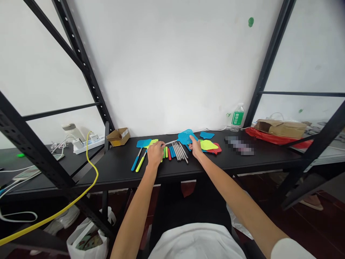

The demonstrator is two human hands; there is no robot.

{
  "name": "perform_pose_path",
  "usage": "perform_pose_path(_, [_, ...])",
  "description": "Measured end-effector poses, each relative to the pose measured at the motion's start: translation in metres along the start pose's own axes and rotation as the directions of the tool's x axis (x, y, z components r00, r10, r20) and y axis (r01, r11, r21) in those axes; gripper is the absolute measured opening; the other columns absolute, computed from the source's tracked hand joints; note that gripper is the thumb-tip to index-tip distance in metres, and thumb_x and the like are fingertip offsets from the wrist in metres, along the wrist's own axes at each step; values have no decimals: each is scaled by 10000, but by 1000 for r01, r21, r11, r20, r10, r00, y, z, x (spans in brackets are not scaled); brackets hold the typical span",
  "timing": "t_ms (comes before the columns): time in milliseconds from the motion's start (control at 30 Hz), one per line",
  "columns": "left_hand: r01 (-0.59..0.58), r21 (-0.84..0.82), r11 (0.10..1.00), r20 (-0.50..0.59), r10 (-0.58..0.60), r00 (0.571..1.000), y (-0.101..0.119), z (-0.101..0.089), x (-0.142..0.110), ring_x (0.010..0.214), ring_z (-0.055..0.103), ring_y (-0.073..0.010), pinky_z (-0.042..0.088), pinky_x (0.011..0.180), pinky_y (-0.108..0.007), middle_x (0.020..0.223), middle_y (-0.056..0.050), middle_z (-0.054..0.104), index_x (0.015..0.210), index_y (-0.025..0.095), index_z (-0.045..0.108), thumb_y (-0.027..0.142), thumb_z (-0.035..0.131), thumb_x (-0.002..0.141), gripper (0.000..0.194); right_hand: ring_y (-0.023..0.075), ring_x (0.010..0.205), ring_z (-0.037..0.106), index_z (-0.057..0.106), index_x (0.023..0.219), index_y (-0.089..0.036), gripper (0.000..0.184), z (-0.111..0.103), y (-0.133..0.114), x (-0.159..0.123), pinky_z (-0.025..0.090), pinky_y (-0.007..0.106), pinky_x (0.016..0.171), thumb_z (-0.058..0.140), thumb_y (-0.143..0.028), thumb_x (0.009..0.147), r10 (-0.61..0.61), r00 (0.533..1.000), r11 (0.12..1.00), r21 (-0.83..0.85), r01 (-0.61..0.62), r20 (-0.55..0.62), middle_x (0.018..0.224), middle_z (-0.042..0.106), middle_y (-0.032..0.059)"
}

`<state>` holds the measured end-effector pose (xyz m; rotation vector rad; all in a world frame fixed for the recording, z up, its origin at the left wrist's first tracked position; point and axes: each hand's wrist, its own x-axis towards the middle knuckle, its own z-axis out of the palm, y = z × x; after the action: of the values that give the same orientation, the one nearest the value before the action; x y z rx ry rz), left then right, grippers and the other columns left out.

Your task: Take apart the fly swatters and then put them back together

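My right hand (195, 146) grips a blue perforated fly swatter head (184, 136) by its edge. A thin metal rod (172, 142) runs left from that head to my left hand (155, 153), whose fingers are closed round its end. Below the rod lie several loose metal rods (180, 151) side by side. Beside them is a row of short handles, among them a red one (169, 154) and blue ones (172, 151). Two swatters with handles, one blue (135, 163) and one yellow (140, 164), lie left of my left hand. Yellow (208, 145) and red (216, 148) swatter heads overlap at my right hand.
Another blue head (207, 135) lies by the wall. An open cardboard box (118, 137) stands at the left, a water bottle (237, 118) at the right. Black shelf posts (87, 68) frame the black tabletop (107, 171). A yellow cable (88, 187) hangs at the left.
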<state>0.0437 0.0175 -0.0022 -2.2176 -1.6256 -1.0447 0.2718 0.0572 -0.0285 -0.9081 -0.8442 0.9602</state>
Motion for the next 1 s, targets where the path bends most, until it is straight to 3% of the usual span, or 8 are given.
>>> perform_pose_path(233, [201,59,978,-57,-197,979,2,-12,-3,975,642,-257,429,710,-296,1116,-103,679,1191,255,656,258,419,1004,302,70,397,276,650,749,-161,379,-1,-5,-6,209,214,368,696,-536,773,-80,986,996,-13,83,146,455,363,-73])
perform_pose_path(333, [323,162,932,-36,-321,946,-22,-31,-5,975,656,-269,463,768,-324,1169,-125,659,1221,254,675,189,447,968,347,68,397,270,666,745,-153,367,-1,-6,-8,200,216,368,684,-519,766,-84,984,996,-18,88,157,456,354,-73])
perform_pose_path(500, [467,290,835,19,-493,870,-84,-67,-22,1079,638,-339,509,850,-397,1242,-164,637,1296,220,665,125,510,859,473,74,402,285,676,727,-150,347,1,-7,-10,198,226,375,679,-496,757,-85,981,996,-12,88,173,455,375,-59])
perform_pose_path(667, [467,328,821,57,-511,858,-110,-76,-38,1130,620,-366,512,883,-414,1265,-210,632,1292,134,671,124,486,846,483,80,403,282,668,717,-162,355,0,-5,-7,206,237,382,671,-514,762,-97,979,995,-20,102,177,456,375,-57])
perform_pose_path(900, [410,359,839,124,-478,870,-100,-67,-36,1118,623,-391,498,891,-453,1154,-231,685,1102,121,760,239,428,916,398,90,411,293,670,725,-160,383,2,-7,-9,216,243,400,623,-539,766,-116,978,988,-85,132,171,459,379,-53])
perform_pose_path(1000, [398,352,847,143,-469,871,-96,-67,-34,1082,638,-384,509,851,-449,1125,-214,704,1112,156,761,286,406,936,417,95,403,294,676,729,-160,402,3,-10,-10,236,248,406,580,-547,779,-133,979,976,-149,157,157,455,379,-51])
